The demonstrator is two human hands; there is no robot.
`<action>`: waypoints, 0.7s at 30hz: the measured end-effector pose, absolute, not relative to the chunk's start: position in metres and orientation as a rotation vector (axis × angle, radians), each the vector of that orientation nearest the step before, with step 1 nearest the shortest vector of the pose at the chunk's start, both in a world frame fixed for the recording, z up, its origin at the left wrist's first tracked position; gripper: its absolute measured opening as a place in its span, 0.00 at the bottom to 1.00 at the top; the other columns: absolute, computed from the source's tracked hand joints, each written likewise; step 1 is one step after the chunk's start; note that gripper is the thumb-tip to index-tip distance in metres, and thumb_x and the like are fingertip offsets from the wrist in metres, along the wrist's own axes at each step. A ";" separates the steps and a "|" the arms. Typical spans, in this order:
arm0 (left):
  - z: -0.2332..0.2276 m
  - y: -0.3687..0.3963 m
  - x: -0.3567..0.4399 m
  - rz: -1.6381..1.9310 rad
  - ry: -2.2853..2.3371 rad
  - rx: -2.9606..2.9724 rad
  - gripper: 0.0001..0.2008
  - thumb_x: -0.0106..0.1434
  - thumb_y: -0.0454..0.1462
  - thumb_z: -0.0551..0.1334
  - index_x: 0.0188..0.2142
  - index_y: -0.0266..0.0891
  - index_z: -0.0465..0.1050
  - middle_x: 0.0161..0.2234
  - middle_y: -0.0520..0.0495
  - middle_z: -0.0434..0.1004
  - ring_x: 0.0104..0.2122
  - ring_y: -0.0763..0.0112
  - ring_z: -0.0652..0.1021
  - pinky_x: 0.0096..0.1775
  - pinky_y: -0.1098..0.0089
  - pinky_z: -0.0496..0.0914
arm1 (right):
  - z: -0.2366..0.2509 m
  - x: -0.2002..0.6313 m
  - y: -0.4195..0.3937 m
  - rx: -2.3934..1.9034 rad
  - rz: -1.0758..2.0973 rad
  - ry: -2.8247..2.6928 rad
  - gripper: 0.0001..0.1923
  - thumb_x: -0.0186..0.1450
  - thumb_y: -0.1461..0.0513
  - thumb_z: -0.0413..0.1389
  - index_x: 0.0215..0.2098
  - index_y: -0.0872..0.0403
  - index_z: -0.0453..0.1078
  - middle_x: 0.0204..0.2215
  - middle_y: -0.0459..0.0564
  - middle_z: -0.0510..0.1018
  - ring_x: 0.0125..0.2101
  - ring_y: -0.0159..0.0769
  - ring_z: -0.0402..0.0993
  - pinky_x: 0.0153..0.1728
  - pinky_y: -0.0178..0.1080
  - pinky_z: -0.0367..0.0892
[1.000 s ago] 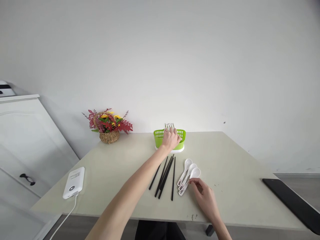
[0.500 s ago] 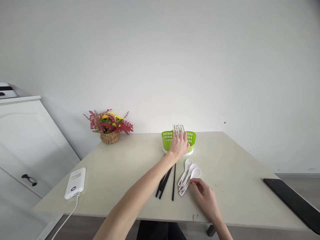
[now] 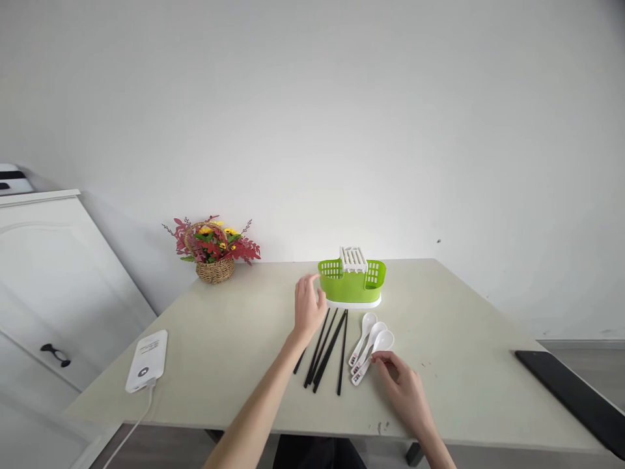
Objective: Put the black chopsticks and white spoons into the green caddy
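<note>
A pale table [image 3: 234,339] is seen from above, set against a white wall [image 3: 312,117]. At the left a white cabinet [image 3: 43,260] is seen, and at the far right edge a black slab [image 3: 571,394] is laid on the table. A flower basket [image 3: 213,251] is placed at the back left, against the wall.

A green caddy [image 3: 351,285] with a white handle and a white base is stood upright near the middle back of the table. Just in front of it a bundle of black chopsticks [image 3: 325,348] is laid flat, fanned slightly, with the tips pointed toward the caddy. To their right 3 white spoons [image 3: 371,345] are laid side by side, overlapped, bowls toward the caddy.

A white power bank [image 3: 146,359] with a cable is laid near the front left edge.

The left hand [image 3: 308,309] is held above the table just left of the caddy and over the far ends of the chopsticks; it is loosely open, fingers relaxed, and nothing is gripped. The right hand [image 3: 403,384] is rested on the table, its fingertips curled against the handles of the spoons; whether a handle is pinched cannot be told.
</note>
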State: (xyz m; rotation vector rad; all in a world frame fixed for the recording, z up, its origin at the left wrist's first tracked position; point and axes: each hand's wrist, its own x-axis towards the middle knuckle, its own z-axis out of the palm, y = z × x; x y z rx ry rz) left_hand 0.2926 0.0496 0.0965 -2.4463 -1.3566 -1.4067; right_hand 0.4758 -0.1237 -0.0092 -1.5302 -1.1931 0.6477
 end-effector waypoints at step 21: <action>-0.004 -0.048 0.199 -1.406 -1.702 -2.694 0.18 0.73 0.46 0.60 0.59 0.46 0.64 0.58 0.40 0.76 0.59 0.54 0.77 0.59 0.49 0.73 | -0.015 0.479 -0.124 -1.573 0.651 -1.210 0.17 0.71 0.48 0.52 0.43 0.49 0.76 0.45 0.51 0.85 0.47 0.48 0.80 0.47 0.42 0.69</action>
